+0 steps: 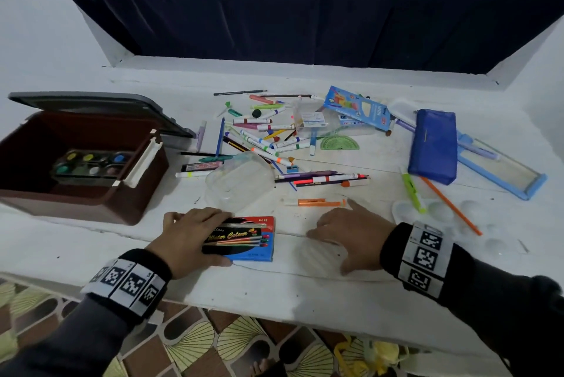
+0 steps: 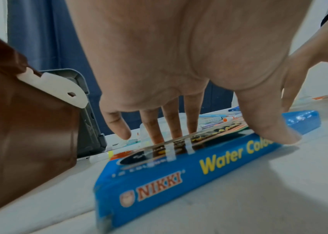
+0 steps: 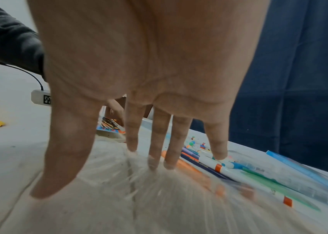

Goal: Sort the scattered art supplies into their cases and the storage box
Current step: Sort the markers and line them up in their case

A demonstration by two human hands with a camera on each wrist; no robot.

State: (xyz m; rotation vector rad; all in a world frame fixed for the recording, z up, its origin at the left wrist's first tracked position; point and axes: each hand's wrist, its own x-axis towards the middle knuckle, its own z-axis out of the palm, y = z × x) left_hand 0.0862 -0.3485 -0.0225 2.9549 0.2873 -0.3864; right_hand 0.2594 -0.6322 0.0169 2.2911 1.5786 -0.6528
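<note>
A blue and red water colour box (image 1: 250, 239) (image 2: 179, 171) lies flat near the table's front edge. My left hand (image 1: 189, 236) (image 2: 219, 137) grips it, fingers over its far left edge and thumb against the near side. Just to its right lies a clear plastic cover (image 1: 317, 254) (image 3: 159, 197). My right hand (image 1: 345, 233) (image 3: 139, 158) rests on that cover with fingers straight and spread. The brown storage box (image 1: 134, 193) (image 2: 28, 126) stands open at the left, with a paint palette (image 1: 91, 166) inside. Markers and pencils (image 1: 265, 138) lie scattered mid-table.
The box's grey lid (image 1: 91, 102) is tipped back behind it. A clear tub (image 1: 241, 181) sits beyond the water colour box. At the right lie a blue pouch (image 1: 433, 144), a blue-framed clear case (image 1: 503, 169), a crayon box (image 1: 357, 108) and a white mixing palette (image 1: 442, 211).
</note>
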